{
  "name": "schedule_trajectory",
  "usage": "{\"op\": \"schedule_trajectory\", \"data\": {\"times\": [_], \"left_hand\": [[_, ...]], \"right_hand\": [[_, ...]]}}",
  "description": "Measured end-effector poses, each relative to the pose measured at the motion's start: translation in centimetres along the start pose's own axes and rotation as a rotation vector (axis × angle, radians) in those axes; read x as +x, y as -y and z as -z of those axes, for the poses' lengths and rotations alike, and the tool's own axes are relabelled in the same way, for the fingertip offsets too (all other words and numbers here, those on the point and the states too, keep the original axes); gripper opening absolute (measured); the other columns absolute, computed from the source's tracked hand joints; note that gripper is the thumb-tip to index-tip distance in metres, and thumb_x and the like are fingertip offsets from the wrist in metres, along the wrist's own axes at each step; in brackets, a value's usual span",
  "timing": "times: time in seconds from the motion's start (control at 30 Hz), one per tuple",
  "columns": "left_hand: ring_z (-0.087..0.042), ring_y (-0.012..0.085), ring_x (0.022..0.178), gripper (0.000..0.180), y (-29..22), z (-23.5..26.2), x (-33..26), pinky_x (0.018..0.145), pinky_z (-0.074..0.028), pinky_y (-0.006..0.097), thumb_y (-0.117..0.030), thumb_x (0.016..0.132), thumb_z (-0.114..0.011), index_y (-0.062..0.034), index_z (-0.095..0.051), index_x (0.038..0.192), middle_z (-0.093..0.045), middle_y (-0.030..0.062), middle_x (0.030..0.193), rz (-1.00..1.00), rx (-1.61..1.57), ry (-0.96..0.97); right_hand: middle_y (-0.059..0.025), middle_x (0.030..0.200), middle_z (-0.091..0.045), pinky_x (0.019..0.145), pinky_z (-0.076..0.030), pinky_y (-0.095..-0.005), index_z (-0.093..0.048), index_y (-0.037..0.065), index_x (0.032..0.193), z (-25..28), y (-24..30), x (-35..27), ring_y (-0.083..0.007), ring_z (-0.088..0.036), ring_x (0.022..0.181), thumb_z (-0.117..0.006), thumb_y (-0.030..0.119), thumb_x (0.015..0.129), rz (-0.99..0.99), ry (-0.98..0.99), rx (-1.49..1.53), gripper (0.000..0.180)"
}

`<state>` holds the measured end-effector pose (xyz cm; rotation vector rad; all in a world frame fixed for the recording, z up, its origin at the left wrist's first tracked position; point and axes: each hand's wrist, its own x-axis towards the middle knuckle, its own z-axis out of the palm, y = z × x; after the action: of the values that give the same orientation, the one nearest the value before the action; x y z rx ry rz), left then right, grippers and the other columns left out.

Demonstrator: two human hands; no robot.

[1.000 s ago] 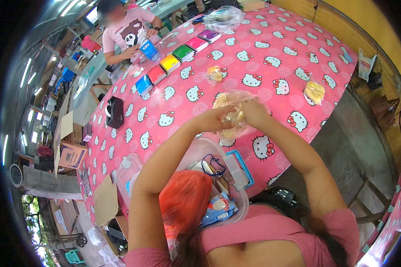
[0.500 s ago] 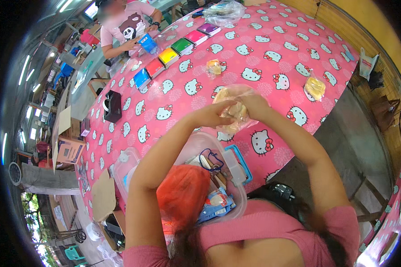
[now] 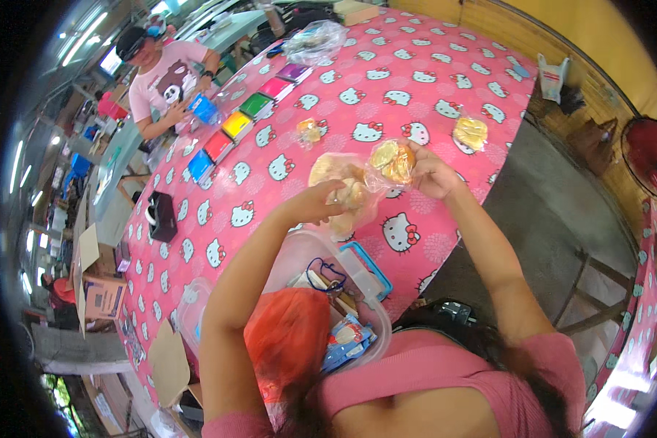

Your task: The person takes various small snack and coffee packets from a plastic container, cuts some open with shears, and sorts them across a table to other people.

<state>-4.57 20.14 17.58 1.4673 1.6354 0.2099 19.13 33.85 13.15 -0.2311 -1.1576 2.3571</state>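
Note:
My right hand (image 3: 434, 175) pinches a wrapped bread roll (image 3: 391, 161) by its edge, in thin clear plastic, above the pink patterned tablecloth. To its left, my left hand (image 3: 317, 203) grips a clear plastic bag (image 3: 330, 168) with pale bread pieces (image 3: 352, 196) in it. The wrapped roll is beside the bag's right edge, and plastic film stretches between the two. Farther off on the cloth lie a small wrapped bread piece (image 3: 310, 131) and, to the right, a wrapped yellow bread (image 3: 470, 133).
Close to me stands a clear plastic bin (image 3: 378, 332) holding a red bag (image 3: 288, 332) and blue packets (image 3: 349, 342). A black tape dispenser (image 3: 161, 217) sits at the left. Several coloured notebooks (image 3: 236, 125) form a row before a person holding a blue packet (image 3: 204, 109).
My right hand has moved right, away from my left hand, and now holds up the wrapped roll apart from the bag. My left hand stays on the bag. The whole view has shifted slightly.

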Motion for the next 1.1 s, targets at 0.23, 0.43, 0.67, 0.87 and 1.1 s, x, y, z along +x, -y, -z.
{"op": "schedule_trajectory", "data": {"times": [0.23, 0.43, 0.67, 0.87, 1.1], "left_hand": [[-0.056, 0.0132, 0.067, 0.074, 0.0, -0.3, 1.4, 0.055, -0.047, 0.027, -0.036, 0.078, -0.065, -0.0066, -0.026, 0.134, -0.058, 0.0115, 0.093, -0.118, -0.034, 0.026], [-0.057, 0.0227, 0.081, 0.077, 3.9, -0.4, 4.3, 0.054, -0.052, 0.031, -0.026, 0.077, -0.065, -0.0124, -0.018, 0.137, -0.04, 0.0133, 0.126, 0.045, -0.068, 0.055], [-0.059, 0.0231, 0.071, 0.071, 3.0, -0.9, 7.1, 0.051, -0.051, 0.033, -0.024, 0.079, -0.062, -0.0143, -0.02, 0.136, -0.043, 0.0149, 0.12, 0.03, 0.162, 0.058], [-0.059, 0.0219, 0.071, 0.069, 2.8, 0.3, 7.2, 0.052, -0.05, 0.032, -0.025, 0.08, -0.06, -0.0133, -0.021, 0.136, -0.047, 0.0146, 0.114, 0.037, 0.221, 0.026], [-0.059, 0.0206, 0.07, 0.066, 3.3, 0.6, 9.1, 0.052, -0.049, 0.03, -0.026, 0.081, -0.058, -0.0122, -0.023, 0.135, -0.051, 0.0142, 0.107, 0.03, 0.236, 0.06]], "right_hand": [[-0.0125, 0.11, -0.056, 0.087, -0.046, -0.0352, -0.043, 0.001, 0.118, 1.3, 2.6, -7.4, -0.0218, -0.057, 0.099, -0.057, 0.011, 0.08, 0.237, -0.221, 0.203, 0.042], [-0.0118, 0.108, -0.056, 0.083, -0.048, -0.0387, -0.045, 0.001, 0.115, 2.8, 7.1, -24.9, -0.0222, -0.057, 0.095, -0.05, 0.01, 0.086, 0.793, -0.631, 0.163, 0.03], [-0.0165, 0.112, -0.053, 0.088, -0.044, -0.0425, -0.044, 0.0, 0.116, -1.8, 0.8, -57.9, -0.027, -0.055, 0.1, -0.037, 0.019, 0.091, 1.298, -1.232, 0.169, 0.032], [-0.0031, 0.074, -0.061, 0.051, -0.049, -0.03, -0.06, 0.009, 0.082, -9.3, -16.0, -71.8, -0.0148, -0.059, 0.061, -0.062, 0.025, 0.077, 0.768, -2.297, 0.386, 0.017], [-0.011, 0.084, -0.06, 0.063, -0.051, -0.0375, -0.055, 0.004, 0.094, -22.0, -21.9, -91.2, -0.0233, -0.06, 0.071, -0.048, 0.022, 0.085, 1.064, -2.296, 0.284, 0.021]]}}
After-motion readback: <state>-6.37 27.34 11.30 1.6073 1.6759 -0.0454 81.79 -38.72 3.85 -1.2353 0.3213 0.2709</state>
